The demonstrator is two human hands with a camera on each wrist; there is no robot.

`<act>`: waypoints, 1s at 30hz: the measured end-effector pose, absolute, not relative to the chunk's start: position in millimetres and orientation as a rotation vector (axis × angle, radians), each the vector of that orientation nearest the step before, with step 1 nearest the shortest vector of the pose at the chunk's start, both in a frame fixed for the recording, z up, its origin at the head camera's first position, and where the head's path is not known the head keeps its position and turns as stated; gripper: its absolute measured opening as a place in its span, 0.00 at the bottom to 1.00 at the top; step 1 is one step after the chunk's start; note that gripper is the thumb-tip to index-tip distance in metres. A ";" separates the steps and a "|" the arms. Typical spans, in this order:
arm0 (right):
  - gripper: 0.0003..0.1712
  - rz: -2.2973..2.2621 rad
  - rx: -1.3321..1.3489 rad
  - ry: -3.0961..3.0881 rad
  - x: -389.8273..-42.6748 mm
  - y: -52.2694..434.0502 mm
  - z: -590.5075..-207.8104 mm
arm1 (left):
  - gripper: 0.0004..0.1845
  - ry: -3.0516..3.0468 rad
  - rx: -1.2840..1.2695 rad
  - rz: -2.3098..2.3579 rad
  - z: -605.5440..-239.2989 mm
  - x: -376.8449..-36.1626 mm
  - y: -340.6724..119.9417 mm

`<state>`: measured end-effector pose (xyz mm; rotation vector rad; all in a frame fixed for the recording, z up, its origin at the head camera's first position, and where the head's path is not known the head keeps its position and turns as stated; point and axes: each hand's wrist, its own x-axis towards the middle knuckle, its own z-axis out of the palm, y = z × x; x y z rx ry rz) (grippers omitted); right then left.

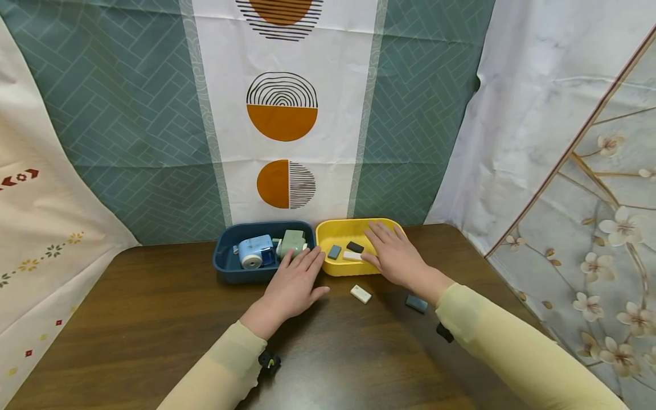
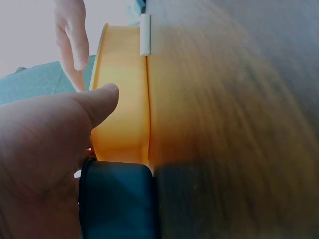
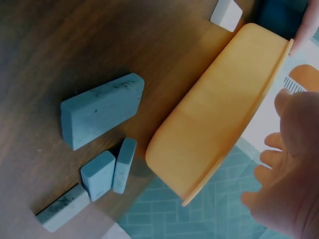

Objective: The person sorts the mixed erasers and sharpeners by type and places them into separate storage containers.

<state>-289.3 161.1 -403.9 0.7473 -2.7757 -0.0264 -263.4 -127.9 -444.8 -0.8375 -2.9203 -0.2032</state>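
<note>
On the dark wooden bench (image 1: pixel 154 319), a yellow oval plastic tray (image 1: pixel 335 266) and a dark blue plastic tray (image 1: pixel 225 267) sit side by side against the backdrop. The yellow tray already holds a blue-grey eraser (image 1: pixel 334 251), a black eraser (image 1: pixel 355 246) and a white eraser (image 1: pixel 352 256). A white rectangular eraser (image 1: pixel 361 294) and a blue-grey rectangular eraser (image 1: pixel 416 303) are left on the bench, so the sorting looks partly done. The white one's long axis runs diagonally, from near right to far left. The left hand (image 1: pixel 294 285) lies flat with fingers straight, holding nothing, at the blue tray's edge; the right hand (image 1: pixel 394 256) spreads open over the yellow tray.
</note>
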 end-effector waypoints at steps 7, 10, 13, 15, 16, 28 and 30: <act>0.40 -0.017 0.780 -2.762 -280.2 164.9 -403.5 | 0.46 -2.924 -0.837 -0.211 -443.6 -262.4 -127.8; 0.41 -0.018 0.793 -2.749 -276.2 166.0 -403.0 | 0.46 -2.925 -0.838 -0.207 -443.4 -262.4 -127.6; 0.41 -0.019 0.803 -2.739 -272.7 167.5 -403.6 | 0.46 -2.926 -0.837 -0.205 -443.2 -262.4 -127.4; 0.42 -0.008 0.807 -2.739 -270.8 168.5 -404.6 | 0.46 -2.926 -0.835 -0.207 -443.1 -262.5 -127.4; 0.42 -0.003 0.809 -2.738 -269.6 169.1 -405.1 | 0.46 -2.927 -0.834 -0.206 -443.1 -262.4 -127.3; 0.43 0.033 0.843 -2.708 -250.4 171.9 -406.8 | 0.46 -2.927 -0.835 -0.216 -443.2 -262.3 -126.9; 0.43 0.044 0.855 -2.705 -247.2 172.0 -407.1 | 0.46 -2.929 -0.834 -0.220 -443.1 -261.9 -126.7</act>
